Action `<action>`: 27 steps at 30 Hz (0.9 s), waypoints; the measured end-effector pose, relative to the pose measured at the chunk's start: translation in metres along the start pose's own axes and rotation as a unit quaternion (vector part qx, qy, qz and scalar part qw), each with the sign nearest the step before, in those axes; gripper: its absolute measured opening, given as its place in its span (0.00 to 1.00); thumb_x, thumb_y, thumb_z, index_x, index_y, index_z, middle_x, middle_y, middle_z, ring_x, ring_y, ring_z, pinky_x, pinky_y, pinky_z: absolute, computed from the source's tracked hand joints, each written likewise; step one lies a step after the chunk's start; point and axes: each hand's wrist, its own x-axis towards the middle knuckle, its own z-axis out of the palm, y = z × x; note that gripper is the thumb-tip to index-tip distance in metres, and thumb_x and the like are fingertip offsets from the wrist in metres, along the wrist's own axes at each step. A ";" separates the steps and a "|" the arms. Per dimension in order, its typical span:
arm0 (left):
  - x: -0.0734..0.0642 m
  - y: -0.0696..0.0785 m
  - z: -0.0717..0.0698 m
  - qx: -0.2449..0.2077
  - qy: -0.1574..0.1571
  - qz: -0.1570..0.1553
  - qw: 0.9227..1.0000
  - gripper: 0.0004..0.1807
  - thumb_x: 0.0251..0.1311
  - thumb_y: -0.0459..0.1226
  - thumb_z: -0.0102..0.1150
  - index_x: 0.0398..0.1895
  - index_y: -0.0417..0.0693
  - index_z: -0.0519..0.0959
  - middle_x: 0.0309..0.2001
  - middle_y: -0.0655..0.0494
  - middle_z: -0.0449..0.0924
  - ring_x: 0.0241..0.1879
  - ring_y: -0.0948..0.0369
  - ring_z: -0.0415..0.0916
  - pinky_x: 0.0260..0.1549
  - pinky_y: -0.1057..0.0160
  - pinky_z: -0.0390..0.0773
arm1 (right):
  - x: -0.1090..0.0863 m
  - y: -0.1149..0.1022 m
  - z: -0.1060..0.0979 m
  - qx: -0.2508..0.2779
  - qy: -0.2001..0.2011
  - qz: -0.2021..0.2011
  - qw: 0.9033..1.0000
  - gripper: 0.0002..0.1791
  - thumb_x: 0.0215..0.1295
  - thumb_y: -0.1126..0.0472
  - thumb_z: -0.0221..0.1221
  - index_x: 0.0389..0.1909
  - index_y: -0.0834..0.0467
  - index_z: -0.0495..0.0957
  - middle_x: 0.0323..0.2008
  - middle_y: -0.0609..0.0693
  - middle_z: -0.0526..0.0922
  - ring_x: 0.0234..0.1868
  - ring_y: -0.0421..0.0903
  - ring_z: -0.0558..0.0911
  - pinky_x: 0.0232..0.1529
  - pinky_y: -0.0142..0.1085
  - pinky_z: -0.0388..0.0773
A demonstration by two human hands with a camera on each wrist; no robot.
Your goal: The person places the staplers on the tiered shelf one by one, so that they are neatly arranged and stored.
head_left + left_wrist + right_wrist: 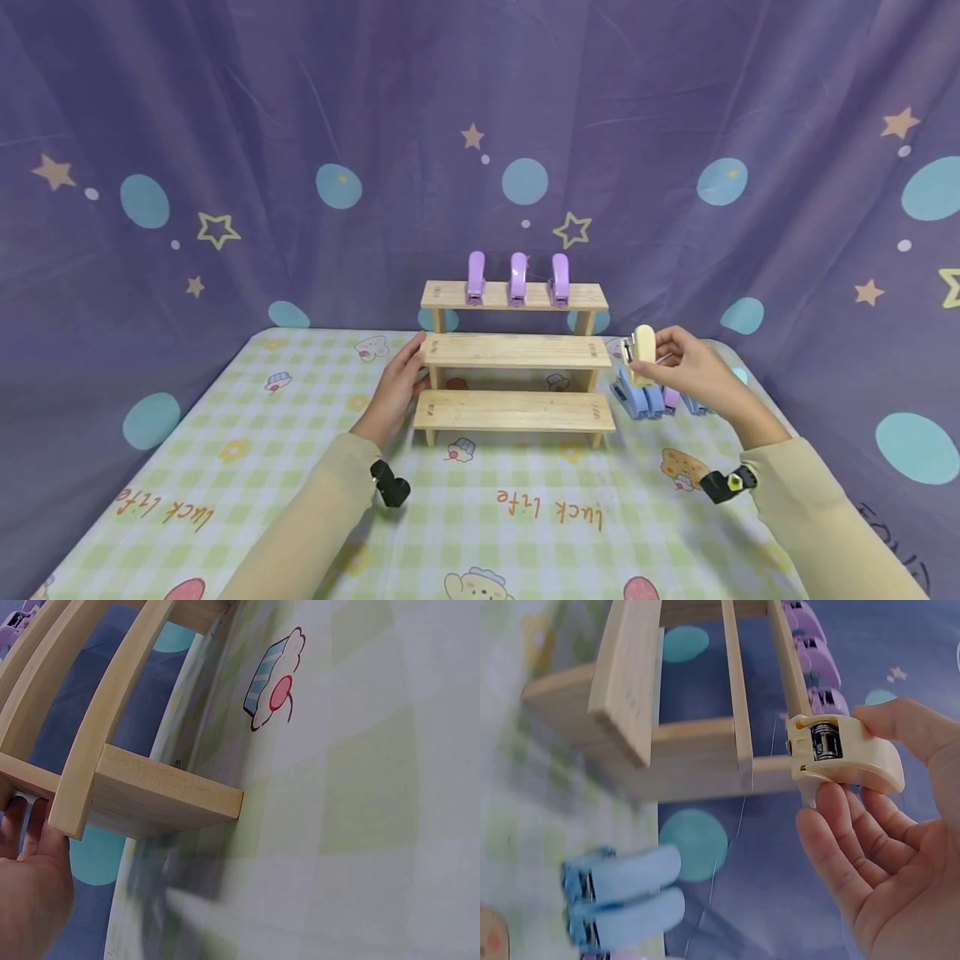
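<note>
A pale yellow stapler (pixel 643 354) is pinched between the thumb and fingers of my right hand (pixel 693 367), raised beside the right end of the wooden tiered shelf (pixel 517 350). The right wrist view shows the yellow stapler (pixel 847 754) with its metal front turned toward the shelf. My left hand (pixel 393 387) grips the left end of the shelf at the middle tier; in the left wrist view its fingers (pixel 34 825) curl round the board's end. Three purple staplers (pixel 517 279) stand in a row on the top tier.
On the checked tablecloth (pixel 285 433), right of the shelf and partly hidden by my right hand, sit several blue staplers (pixel 637 402) and a purple stapler (pixel 671 400). A purple curtain (pixel 405 100) with stars and dots hangs behind the table.
</note>
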 end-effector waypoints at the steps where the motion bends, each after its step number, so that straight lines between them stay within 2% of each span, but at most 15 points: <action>1: 0.000 0.000 0.000 0.001 -0.002 0.000 1.000 0.28 0.81 0.45 0.39 0.81 0.60 0.53 0.78 0.54 0.53 0.73 0.49 0.58 0.69 0.48 0.64 | 0.002 -0.002 0.003 0.003 0.000 -0.001 1.000 0.31 0.64 0.44 0.67 0.53 0.63 0.69 0.45 0.58 0.78 0.41 0.52 0.78 0.38 0.39 0.79; 8: 0.003 -0.001 -0.001 -0.022 -0.014 0.005 1.000 0.28 0.81 0.45 0.40 0.80 0.59 0.53 0.75 0.54 0.59 0.70 0.53 0.62 0.69 0.47 0.63 | 0.021 -0.015 0.025 0.014 -0.009 -0.007 1.000 0.32 0.62 0.41 0.68 0.52 0.60 0.70 0.45 0.56 0.77 0.42 0.52 0.78 0.42 0.43 0.77; 24: 0.001 0.000 0.000 -0.006 -0.004 0.002 1.000 0.28 0.81 0.45 0.40 0.80 0.59 0.54 0.77 0.54 0.55 0.72 0.51 0.59 0.69 0.48 0.64 | 0.055 -0.058 0.085 0.078 -0.053 -0.058 0.994 0.27 0.61 0.45 0.70 0.50 0.58 0.71 0.43 0.53 0.79 0.42 0.50 0.80 0.45 0.43 0.78; 27: 0.001 0.000 0.000 -0.006 -0.003 0.003 1.000 0.28 0.81 0.44 0.40 0.80 0.59 0.54 0.78 0.54 0.53 0.72 0.50 0.58 0.68 0.49 0.65 | 0.059 -0.066 0.096 0.091 -0.060 -0.068 0.992 0.26 0.61 0.46 0.70 0.49 0.57 0.72 0.42 0.53 0.79 0.41 0.50 0.80 0.42 0.43 0.79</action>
